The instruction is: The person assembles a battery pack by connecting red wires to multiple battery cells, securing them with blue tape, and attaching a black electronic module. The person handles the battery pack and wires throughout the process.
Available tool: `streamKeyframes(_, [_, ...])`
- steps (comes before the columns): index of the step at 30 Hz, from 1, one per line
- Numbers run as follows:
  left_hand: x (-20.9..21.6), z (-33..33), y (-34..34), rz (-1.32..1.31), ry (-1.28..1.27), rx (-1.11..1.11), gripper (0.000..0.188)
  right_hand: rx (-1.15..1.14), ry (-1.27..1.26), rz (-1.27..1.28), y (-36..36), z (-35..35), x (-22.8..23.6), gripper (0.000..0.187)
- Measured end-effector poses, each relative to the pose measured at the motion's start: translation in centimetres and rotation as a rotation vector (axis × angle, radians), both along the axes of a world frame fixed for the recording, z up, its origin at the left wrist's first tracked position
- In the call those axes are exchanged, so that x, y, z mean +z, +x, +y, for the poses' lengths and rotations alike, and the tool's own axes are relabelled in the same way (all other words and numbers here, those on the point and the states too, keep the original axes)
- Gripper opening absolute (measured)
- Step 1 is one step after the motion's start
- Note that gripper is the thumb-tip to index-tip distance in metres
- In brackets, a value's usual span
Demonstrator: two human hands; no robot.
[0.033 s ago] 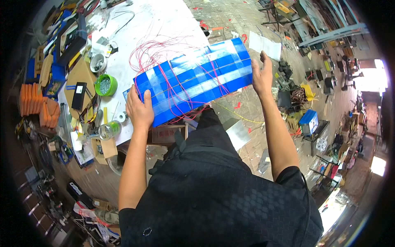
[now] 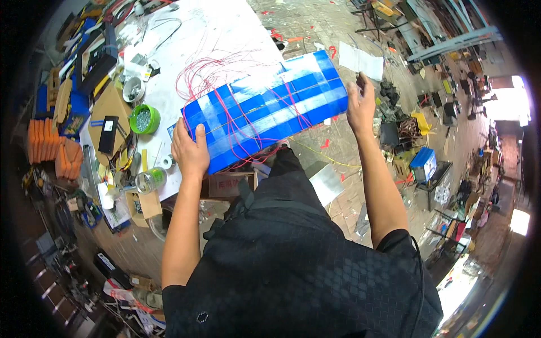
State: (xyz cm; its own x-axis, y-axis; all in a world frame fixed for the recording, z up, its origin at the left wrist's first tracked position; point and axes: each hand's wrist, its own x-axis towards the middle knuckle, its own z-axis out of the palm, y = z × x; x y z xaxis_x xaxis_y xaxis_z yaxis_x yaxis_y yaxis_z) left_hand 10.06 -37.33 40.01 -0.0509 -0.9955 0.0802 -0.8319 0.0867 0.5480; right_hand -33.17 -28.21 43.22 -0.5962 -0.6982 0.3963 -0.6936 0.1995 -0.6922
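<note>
At the far left, orange blocks (image 2: 48, 147) are lying stacked at the edge of the cluttered white table (image 2: 225, 34), with a green round container (image 2: 144, 119) of small metal parts and a glass jar (image 2: 150, 179) sitting nearer the person. The left hand (image 2: 190, 151) is gripping the lower left end of a long blue-taped battery pack (image 2: 265, 110), thumb on top and fingers curled underneath. Thin red wires (image 2: 214, 76) are looping over the pack, which is being held tilted above the table's edge. The right hand (image 2: 360, 104) is clasping the pack's right end, fingers wrapped behind it.
</note>
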Motion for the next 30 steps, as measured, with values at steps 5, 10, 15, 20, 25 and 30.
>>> streamKeyframes(5, [3.7,-0.1,-2.3,-0.035,-0.33,-0.204,0.067,-0.107,-0.017,-0.535,1.6,8.1,-2.3,0.023])
streamKeyframes(10, [8.5,0.7,-10.0,-0.004,-0.351,-0.803,0.053,-0.049,0.072,-1.052,7.2,11.5,-5.2,0.025])
streamKeyframes(15, [7.4,1.6,-17.0,-0.159,-0.394,-1.058,0.044,0.003,0.106,-1.237,10.0,10.3,-6.3,0.03])
streamKeyframes(20, [7.5,0.8,-17.5,-0.333,-0.324,-1.043,0.016,0.028,0.099,-1.255,9.4,10.4,-5.8,0.031])
streamKeyframes(25, [8.6,1.9,-12.4,-0.222,-0.331,-1.005,0.012,-0.029,0.094,-1.137,6.9,11.7,-6.4,0.033])
streamKeyframes(30, [9.1,4.5,-5.6,-0.059,-0.247,-0.719,0.051,-0.074,0.036,-0.932,3.3,12.2,-7.2,0.036])
